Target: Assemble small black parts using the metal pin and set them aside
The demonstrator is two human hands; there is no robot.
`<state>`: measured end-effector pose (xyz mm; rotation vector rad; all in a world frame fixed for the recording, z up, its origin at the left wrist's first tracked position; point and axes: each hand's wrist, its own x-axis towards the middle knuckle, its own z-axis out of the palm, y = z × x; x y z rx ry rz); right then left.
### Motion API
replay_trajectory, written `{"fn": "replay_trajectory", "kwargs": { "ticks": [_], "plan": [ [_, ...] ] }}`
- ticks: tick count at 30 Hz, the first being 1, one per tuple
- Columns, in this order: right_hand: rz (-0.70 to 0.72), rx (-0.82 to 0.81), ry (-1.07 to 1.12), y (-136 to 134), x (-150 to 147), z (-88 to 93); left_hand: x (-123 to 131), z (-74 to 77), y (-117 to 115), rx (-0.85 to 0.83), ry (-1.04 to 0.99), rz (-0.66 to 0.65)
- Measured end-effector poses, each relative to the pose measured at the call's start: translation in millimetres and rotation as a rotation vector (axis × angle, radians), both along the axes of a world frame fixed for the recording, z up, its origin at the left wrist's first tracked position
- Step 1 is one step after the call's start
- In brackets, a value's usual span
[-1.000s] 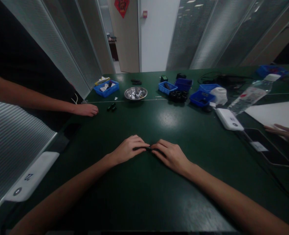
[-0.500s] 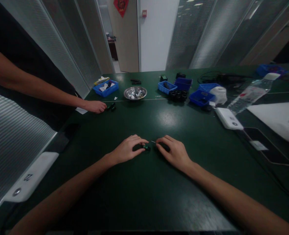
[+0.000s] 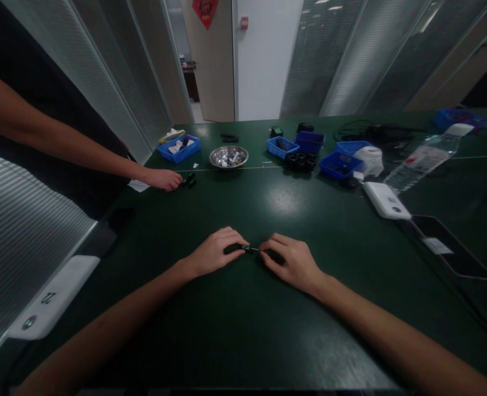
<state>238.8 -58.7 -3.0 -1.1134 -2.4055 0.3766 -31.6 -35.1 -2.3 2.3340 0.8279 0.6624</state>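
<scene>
Between the thumb and fingers of my left hand (image 3: pixel 219 251) is a small dark piece with green on it, like a little circuit board (image 3: pixel 247 248). My right hand (image 3: pixel 290 258) pinches a thin, pale metal rod (image 3: pixel 255 249), whose left end meets the right end of the dark piece. Most of the rod's length is hidden by my right fingers, so its exact kind does not show. Both hands rest low over the green table (image 3: pixel 243 330), closed and only a short way apart.
At the left, another person's hand (image 3: pixel 164 179) touches small dark parts (image 3: pixel 189 180). Farther back stand a metal bowl (image 3: pixel 229 166) of small bits and blue bins (image 3: pixel 179 156). To the right are a bottle (image 3: pixel 427 159), a white power bank-like box (image 3: pixel 386 200) and a dark phone-like slab (image 3: pixel 453 247).
My right hand has lowered slightly, bringing the rod's tip against the dark piece. My left fingers have closed more on that piece. A white sheet at the far right has gone from view.
</scene>
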Motion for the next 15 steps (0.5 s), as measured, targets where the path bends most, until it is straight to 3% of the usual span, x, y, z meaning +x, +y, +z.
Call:
{"fn": "replay_trajectory", "kwargs": {
  "ticks": [8,15],
  "plan": [
    [0.083,0.0,-0.052,0.8,-2.3,-1.1,-0.2,-1.7,1.2,0.026,0.002,-0.015],
    [0.057,-0.003,-0.015,1.5,-2.9,-2.1,0.6,-2.6,1.5,0.029,0.014,-0.011]
  ]
}}
